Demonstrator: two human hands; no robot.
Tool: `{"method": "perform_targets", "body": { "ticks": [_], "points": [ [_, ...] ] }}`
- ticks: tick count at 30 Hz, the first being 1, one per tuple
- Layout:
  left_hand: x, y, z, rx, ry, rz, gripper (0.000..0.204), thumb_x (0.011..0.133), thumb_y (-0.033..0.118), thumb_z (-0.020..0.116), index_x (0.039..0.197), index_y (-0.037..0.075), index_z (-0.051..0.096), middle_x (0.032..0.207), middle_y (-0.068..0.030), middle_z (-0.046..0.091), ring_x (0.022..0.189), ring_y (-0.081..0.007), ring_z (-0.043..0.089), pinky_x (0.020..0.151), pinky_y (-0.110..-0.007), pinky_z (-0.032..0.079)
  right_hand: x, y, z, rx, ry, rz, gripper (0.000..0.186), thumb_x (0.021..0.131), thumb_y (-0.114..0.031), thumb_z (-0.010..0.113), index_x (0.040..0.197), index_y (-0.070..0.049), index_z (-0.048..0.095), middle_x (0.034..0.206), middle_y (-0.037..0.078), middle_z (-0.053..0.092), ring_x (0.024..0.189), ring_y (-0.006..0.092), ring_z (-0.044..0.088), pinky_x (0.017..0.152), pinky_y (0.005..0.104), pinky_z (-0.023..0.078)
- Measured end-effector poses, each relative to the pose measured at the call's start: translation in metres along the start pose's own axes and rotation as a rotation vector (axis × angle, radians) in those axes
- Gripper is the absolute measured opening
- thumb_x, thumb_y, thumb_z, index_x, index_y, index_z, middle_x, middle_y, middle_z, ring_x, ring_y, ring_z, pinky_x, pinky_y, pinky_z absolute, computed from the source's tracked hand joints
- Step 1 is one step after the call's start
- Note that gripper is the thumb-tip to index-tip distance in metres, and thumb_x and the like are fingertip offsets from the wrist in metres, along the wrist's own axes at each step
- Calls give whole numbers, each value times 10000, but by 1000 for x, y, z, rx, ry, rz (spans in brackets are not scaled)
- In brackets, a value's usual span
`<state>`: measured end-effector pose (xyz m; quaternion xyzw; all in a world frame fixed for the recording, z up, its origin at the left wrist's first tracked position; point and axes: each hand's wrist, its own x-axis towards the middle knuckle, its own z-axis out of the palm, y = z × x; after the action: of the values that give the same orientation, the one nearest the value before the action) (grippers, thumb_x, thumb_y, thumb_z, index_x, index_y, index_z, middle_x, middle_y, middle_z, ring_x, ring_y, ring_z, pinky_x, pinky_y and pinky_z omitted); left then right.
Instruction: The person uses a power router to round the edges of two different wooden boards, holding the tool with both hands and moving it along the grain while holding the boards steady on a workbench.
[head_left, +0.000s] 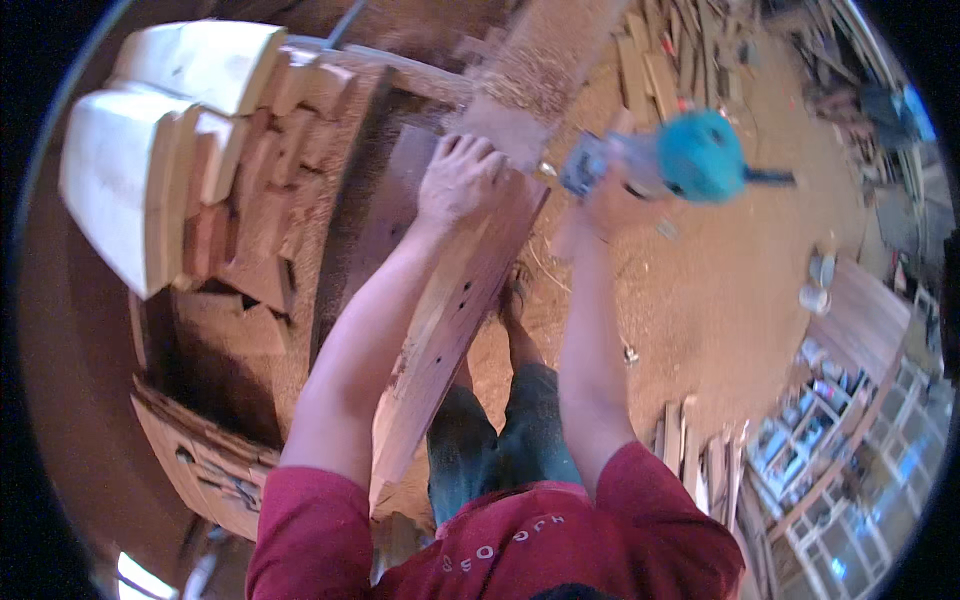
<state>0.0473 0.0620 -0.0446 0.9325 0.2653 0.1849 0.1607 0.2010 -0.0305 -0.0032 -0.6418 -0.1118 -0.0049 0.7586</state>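
Note:
A reddish-brown wooden board [450,340] with several dark holes lies lengthwise in front of me. My left hand [462,180] is on its far end, fingers curled down over the wood. To the right of the board, up off it, my right hand [622,190] is wrapped round a teal corded power tool [700,157] shaped like a trim router. Its grey base points left, its dark cord end right. Motion blurs the tool, and its cutting end cannot be made out.
Cut wood blocks [160,180] with pale faces are stacked at the left. Shavings [540,70] cover a plank beyond the board. Sawdust lies on the floor [720,300]. Scrap strips [670,60] lie at the far right; a slatted rack [850,450] stands at the near right.

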Motion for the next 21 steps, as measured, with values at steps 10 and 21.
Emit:
{"method": "perform_targets", "body": {
  "ticks": [10,21],
  "points": [
    [-149,126,-58,16,3,-414,942,754,549,810,1542,182,446,1603,-170,379,1511,-389,323,1191,-720,169,82,-74,-247,640,-17,912,945,847,-562,679,1494,54,371,1534,264,408,1397,433,434,1142,572,434],
    [-277,200,-39,249,-332,-814,872,906,10,523,1668,246,172,1726,-204,74,1578,-454,113,1105,-855,96,114,-38,-452,815,427,1169,827,855,-626,675,1316,-48,303,1337,140,254,1218,322,212,1031,513,291]
  ]
}}
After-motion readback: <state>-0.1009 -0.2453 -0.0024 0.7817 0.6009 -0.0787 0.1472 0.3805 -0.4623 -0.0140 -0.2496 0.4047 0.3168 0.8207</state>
